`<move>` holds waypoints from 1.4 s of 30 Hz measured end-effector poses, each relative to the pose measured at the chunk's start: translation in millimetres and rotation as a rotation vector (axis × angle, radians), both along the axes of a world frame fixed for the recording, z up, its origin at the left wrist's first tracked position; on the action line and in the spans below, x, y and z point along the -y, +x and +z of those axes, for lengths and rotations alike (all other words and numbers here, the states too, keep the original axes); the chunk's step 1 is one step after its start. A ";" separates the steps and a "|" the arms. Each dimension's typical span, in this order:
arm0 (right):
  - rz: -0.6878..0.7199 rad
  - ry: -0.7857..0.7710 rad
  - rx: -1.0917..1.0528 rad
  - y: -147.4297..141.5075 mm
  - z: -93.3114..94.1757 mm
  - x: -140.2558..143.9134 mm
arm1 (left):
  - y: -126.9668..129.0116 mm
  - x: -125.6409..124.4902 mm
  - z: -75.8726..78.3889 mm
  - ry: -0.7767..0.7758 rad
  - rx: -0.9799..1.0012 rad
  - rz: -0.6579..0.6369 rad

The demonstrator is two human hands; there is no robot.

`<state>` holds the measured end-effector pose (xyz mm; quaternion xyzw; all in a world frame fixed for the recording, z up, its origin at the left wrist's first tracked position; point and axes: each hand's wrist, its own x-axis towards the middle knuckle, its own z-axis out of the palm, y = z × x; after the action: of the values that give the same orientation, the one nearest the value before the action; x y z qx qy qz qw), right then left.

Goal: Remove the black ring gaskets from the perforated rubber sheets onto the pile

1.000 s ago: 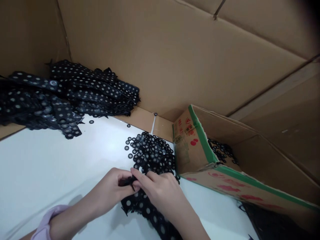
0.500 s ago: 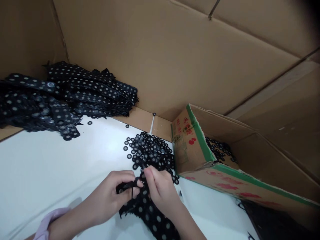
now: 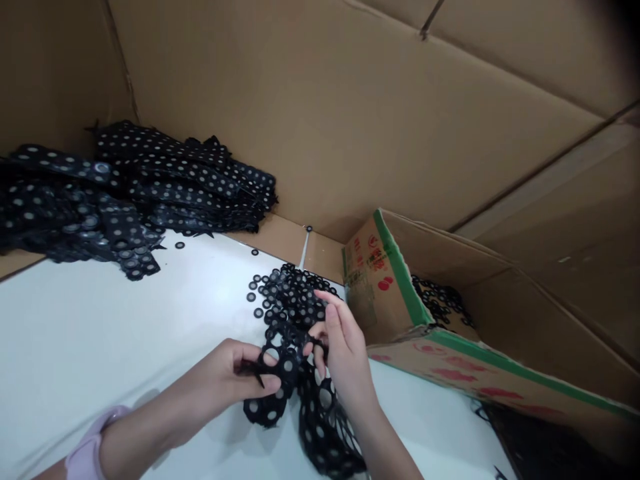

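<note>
While both hands work low over the white worktop (image 3: 100,333), a black perforated strip (image 3: 320,420) hangs between them and trails toward the lower edge of the view. The left hand (image 3: 235,373) has its grip closed on the strip's near end, thumb on top and fingers curled beneath, so that end sits right inside the pinch. The right hand (image 3: 340,347) is just beside it, thumb and forefinger nipped together on a small black piece at the strip's upper edge, the other fingers spread. Directly beyond the hands lies a heap of loose black rings (image 3: 300,300) on the worktop, next to an open cardboard box (image 3: 395,280) holding more rings. A stack of uncut strips (image 3: 125,193) sits far left, well apart.
</note>
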<state>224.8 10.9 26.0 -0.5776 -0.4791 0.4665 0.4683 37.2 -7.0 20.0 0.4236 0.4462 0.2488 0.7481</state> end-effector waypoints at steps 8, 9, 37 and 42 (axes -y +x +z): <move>0.015 -0.070 0.077 -4.1 1.4 0.9 | 0.3 8.4 1.6 -0.207 -0.037 0.049; 0.014 -0.078 0.086 -4.2 2.7 1.9 | 0.7 9.2 0.9 -0.212 -0.039 0.047; -0.093 -0.008 0.072 1.6 15.9 5.9 | -9.0 6.5 6.3 0.358 0.074 -0.092; -0.066 -0.027 -0.011 13.9 16.3 -6.1 | -12.0 3.8 5.5 0.085 0.287 0.128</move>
<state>238.7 17.0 42.4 -0.5968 -0.4510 0.4603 0.4779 25.2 -10.8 25.4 0.3856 0.3499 0.3726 0.7682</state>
